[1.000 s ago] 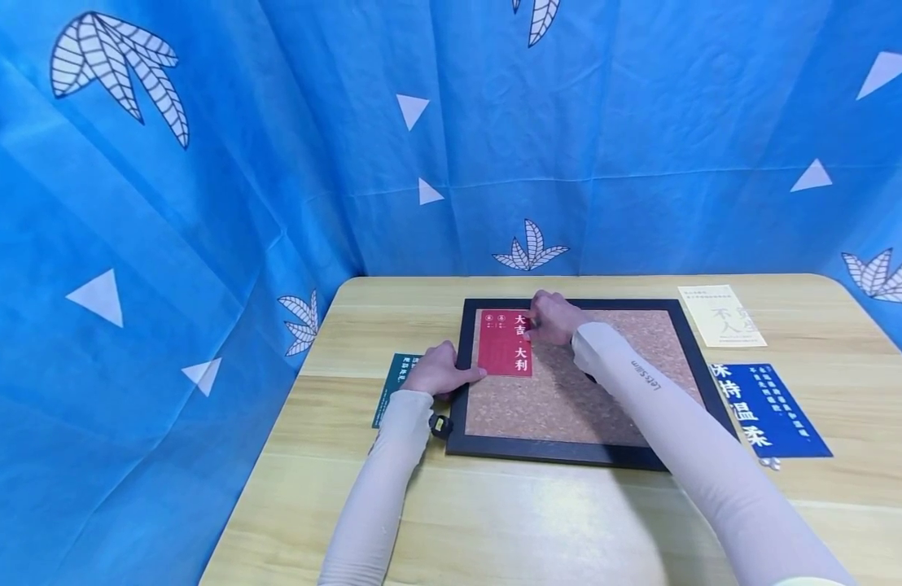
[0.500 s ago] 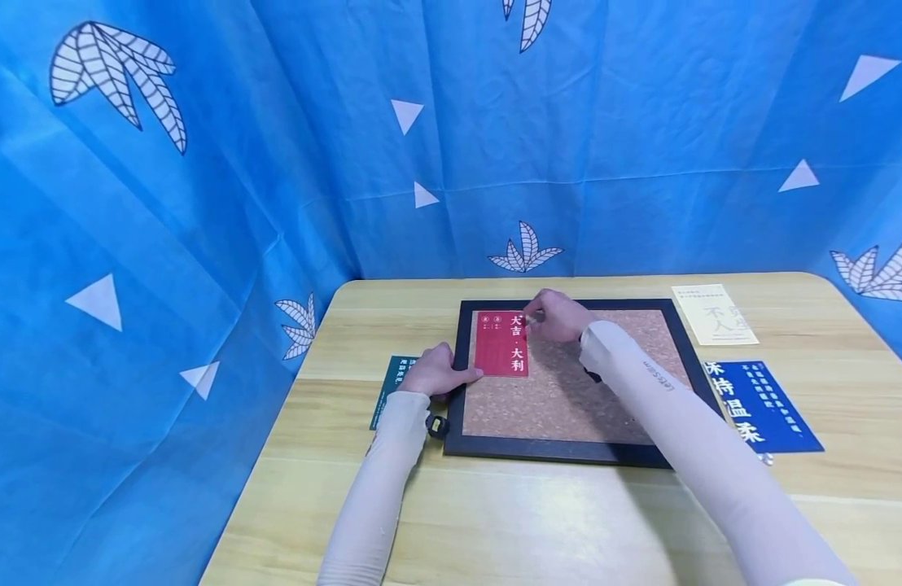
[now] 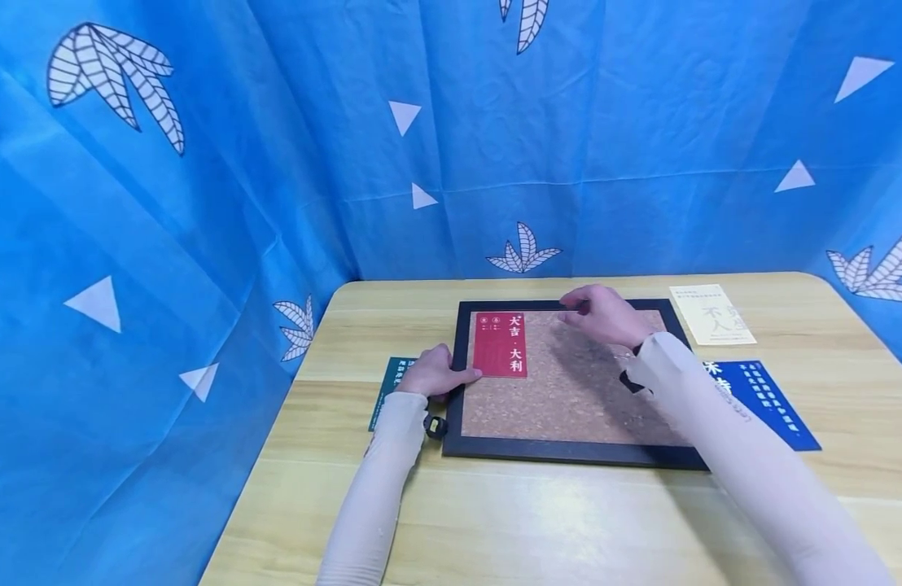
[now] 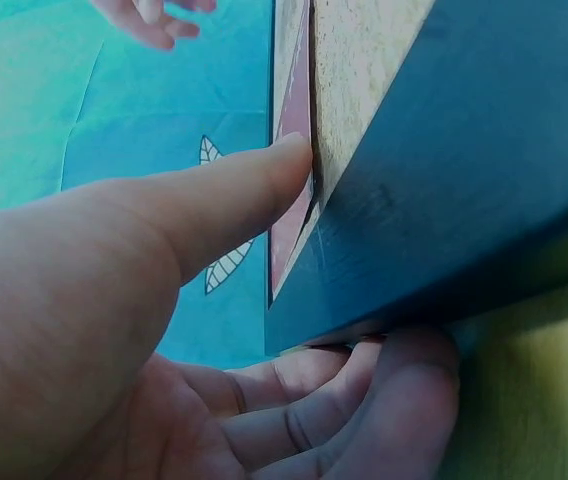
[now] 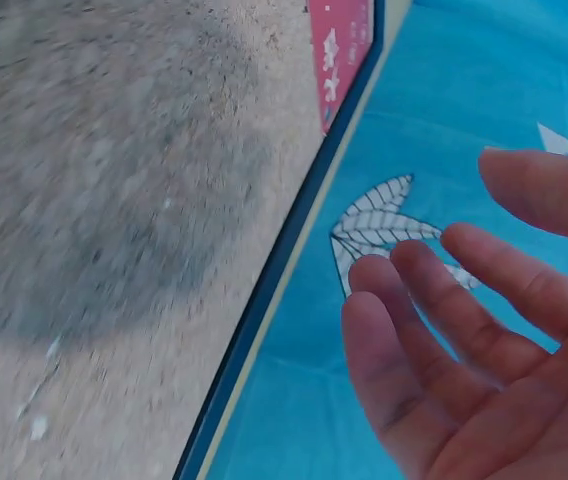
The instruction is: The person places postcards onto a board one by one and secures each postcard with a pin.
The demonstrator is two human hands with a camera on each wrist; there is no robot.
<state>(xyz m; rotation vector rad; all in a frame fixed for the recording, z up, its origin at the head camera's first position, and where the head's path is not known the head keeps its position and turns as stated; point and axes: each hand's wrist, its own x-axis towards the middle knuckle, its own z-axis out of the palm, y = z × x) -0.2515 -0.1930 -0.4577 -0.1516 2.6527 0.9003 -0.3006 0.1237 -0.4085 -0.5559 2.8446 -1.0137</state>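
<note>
A red card with white characters lies on the left part of a black-framed cork board. A small pale dot shows at the card's upper right. My left hand grips the board's left side; in the left wrist view its thumb reaches over the frame and presses the card's edge, with the other fingers curled against the frame's outer side. Over the board's upper right, my right hand hovers with nothing in it. In the right wrist view its fingers are loosely bent and apart from the thumb.
A dark green card lies left of the board, partly under the left hand. To the right are a cream card and a blue card, partly hidden by the right sleeve. A blue curtain hangs behind the wooden table.
My right hand has let go at the red card's upper right corner and moved right, away from the card. The left hand has stayed at the board's left edge.
</note>
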